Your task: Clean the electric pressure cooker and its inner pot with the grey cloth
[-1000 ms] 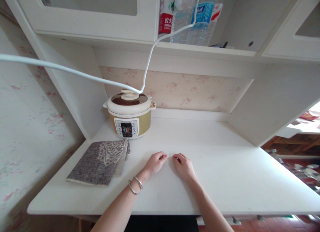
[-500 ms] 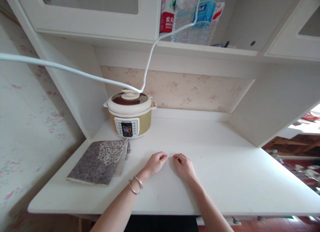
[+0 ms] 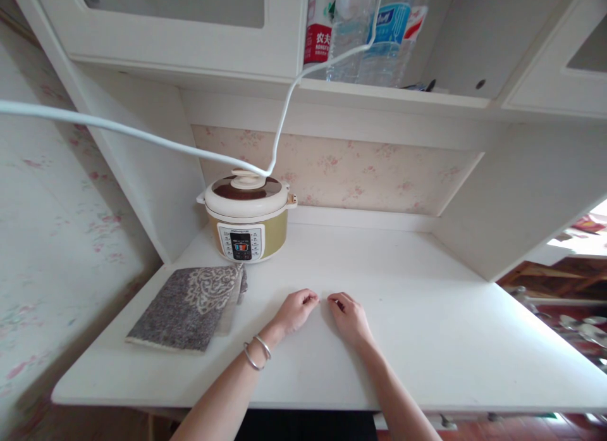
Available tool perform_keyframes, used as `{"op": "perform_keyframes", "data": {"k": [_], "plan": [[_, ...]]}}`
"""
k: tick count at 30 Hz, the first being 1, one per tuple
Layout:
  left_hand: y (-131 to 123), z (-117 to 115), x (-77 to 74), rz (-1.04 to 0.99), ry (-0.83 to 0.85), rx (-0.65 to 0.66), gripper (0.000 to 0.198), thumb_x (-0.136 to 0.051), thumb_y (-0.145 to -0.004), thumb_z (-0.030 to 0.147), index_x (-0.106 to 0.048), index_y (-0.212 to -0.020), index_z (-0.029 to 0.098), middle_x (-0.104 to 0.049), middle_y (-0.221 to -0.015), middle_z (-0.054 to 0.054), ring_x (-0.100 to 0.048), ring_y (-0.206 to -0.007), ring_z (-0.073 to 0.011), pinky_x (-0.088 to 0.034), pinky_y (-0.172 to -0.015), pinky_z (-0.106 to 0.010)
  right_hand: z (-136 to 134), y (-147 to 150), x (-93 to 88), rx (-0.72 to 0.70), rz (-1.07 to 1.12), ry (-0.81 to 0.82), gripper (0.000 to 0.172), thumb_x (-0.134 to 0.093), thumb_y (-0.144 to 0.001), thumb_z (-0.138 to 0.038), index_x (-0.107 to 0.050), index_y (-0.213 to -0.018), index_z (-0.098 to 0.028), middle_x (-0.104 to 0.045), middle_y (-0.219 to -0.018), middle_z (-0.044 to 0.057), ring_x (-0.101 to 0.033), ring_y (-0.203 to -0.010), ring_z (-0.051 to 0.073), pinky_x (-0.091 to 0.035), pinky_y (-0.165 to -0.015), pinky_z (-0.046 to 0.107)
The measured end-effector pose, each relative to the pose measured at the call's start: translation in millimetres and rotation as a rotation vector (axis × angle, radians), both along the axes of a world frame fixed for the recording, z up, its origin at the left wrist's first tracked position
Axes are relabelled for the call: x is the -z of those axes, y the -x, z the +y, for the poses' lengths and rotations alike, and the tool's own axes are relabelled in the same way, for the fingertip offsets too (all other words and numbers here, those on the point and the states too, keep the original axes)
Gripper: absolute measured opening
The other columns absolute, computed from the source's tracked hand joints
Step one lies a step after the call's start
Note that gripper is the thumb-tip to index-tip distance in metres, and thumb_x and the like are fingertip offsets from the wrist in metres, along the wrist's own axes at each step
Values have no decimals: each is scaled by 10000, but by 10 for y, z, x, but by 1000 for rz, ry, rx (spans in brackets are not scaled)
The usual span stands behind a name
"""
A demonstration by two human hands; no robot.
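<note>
Both of my hands rest on a white countertop (image 3: 436,340), a small gap between them. My left hand (image 3: 296,309), with two silver bangles (image 3: 257,352) at its wrist, has its fingers curled closed, and I see nothing in it. Curled the same way, my right hand (image 3: 348,314) also shows nothing held. To the left of my left hand lies a folded grey patterned cloth (image 3: 177,311). Behind that cloth stands a cream and gold electric cooker (image 3: 275,235) with its lid on. Neither hand touches the cloth or the cooker.
A white cable (image 3: 156,142) crosses in front of the cooker lid and up to the shelf. Above, the open cabinet shelf (image 3: 379,94) holds clear plastic bottles (image 3: 351,42) and a red-and-white container (image 3: 318,33). Cabinet side panels (image 3: 535,194) bound the counter.
</note>
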State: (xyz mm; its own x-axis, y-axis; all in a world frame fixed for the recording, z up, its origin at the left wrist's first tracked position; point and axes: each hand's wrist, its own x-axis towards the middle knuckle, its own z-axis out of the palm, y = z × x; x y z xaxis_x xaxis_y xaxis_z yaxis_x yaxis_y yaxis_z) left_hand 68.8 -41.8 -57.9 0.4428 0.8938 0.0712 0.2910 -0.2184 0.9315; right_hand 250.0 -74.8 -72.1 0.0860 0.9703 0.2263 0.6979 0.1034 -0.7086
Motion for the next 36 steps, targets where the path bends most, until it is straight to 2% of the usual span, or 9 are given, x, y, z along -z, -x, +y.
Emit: {"op": "perform_keyframes", "data": {"k": [36], "plan": [[-7, -22, -27, 40, -11, -12, 350, -437, -853, 436, -656, -853, 163, -600, -706, -7, -501, -665, -139, -357, -613, -234, -1, 3, -13, -8, -2, -5, 275, -416, -832, -313, -675, -872, -228, -678, -919, 28, -603, -799, 165, -429, -726, 262]]}}
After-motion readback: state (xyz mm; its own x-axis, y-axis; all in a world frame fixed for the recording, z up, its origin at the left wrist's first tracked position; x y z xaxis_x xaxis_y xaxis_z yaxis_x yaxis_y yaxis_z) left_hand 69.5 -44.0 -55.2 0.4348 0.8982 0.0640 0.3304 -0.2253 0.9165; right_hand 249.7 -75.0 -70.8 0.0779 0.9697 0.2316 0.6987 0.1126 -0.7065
